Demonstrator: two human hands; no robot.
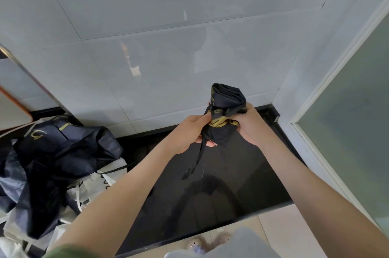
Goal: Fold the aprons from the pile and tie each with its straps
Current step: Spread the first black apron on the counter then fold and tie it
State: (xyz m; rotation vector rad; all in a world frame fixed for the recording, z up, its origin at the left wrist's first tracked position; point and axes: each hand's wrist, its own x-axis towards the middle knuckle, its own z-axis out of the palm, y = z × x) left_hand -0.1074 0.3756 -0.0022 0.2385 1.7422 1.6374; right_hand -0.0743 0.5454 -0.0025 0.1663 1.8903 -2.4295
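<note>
Apron [228, 100], rolled into a tight bundle, stands nearly upright between your hands, held above the counter [231, 190] near its far right corner. Your right hand [252, 127] grips its lower half. Your left hand [189, 131] clasps the other side, nearer the strap [196, 163] hanging straight down, so wrapping likely falls to the left. The pile [63, 148] lies at the counter's left edge.

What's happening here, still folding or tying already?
A person holds a rolled apron above the black counter, with the left hand and the right hand both gripping it. One strap hangs loose below the left hand, so the tie doesn't look finished. The pile of dark and white aprons lies at the left, and neither hand touches it.
</note>
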